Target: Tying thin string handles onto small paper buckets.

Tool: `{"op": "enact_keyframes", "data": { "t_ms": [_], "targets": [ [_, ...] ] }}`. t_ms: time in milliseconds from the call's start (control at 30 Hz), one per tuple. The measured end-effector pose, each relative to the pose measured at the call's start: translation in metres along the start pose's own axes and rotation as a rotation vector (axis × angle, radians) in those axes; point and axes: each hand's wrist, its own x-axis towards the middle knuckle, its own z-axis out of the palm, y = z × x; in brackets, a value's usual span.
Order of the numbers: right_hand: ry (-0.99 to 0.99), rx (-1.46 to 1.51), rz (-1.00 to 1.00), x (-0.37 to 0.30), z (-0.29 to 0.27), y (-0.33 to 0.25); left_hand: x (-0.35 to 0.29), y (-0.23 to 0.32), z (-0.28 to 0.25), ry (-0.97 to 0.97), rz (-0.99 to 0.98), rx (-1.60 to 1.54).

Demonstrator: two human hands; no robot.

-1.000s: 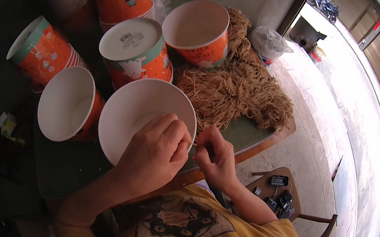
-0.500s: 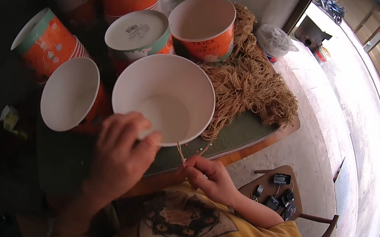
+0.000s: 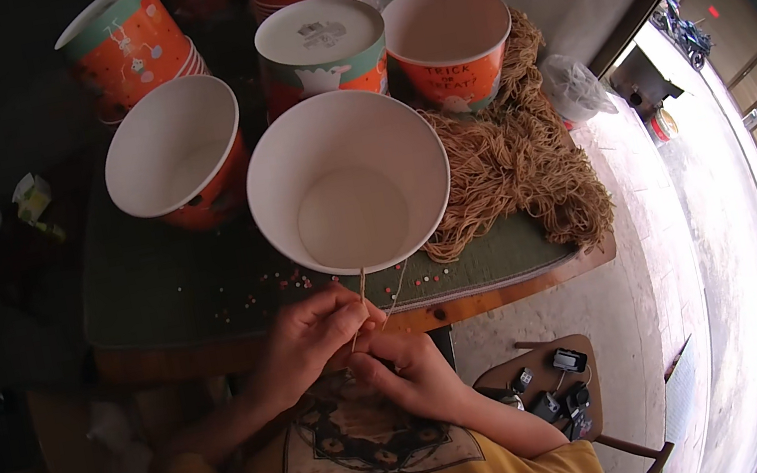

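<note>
A large paper bucket, white inside, stands tilted at the table's front with its mouth toward me. Tan string comes down from its near rim, and a second strand runs down beside it to my hands. My left hand pinches the string just below the rim. Close beside and slightly lower, my right hand is closed on the string too, thumb against the fingers. The string's end is hidden between the hands. Right of the bucket lies a thick hank of tan string.
More orange-and-green paper buckets stand behind: an open one at left, an upside-down one, an open one at right, and stacks farther back. Small red and white beads lie along the table's front. A chair holds small devices.
My left hand has come down from the bucket's left rim to the string, next to my right hand. The view has shifted, so the buckets now appear farther right.
</note>
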Motion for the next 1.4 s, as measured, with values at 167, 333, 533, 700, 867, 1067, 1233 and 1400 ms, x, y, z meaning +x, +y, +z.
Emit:
{"op": "enact_keyframes", "data": {
  "t_ms": [167,333,533,700,867,1067,1233,1400],
  "targets": [
    [0.023,-0.132,-0.1,-0.001,0.001,0.003,0.001,-0.003,0.003,0.036,-0.034,-0.107],
    [0.031,-0.168,-0.201,-0.001,0.005,0.003,0.005,0.005,0.01,0.104,0.012,-0.219],
    [-0.009,-0.193,-0.203,-0.001,0.009,0.007,0.01,0.008,0.014,0.23,0.072,-0.318],
    [-0.081,-0.189,-0.188,0.006,0.013,0.01,0.014,-0.002,0.012,0.254,0.159,-0.246],
    [-0.169,-0.074,-0.186,0.008,0.008,0.006,0.017,-0.024,0.0,0.136,0.204,-0.307],
    [-0.422,0.16,-0.068,-0.009,-0.039,-0.044,0.017,-0.026,0.022,-0.006,0.977,0.988],
    [-0.305,0.41,0.034,-0.023,-0.077,-0.07,0.038,0.013,0.044,0.223,0.737,0.989],
    [0.087,0.694,-0.209,-0.025,-0.098,-0.047,0.019,0.043,0.006,0.358,0.708,1.002]
  ]
}}
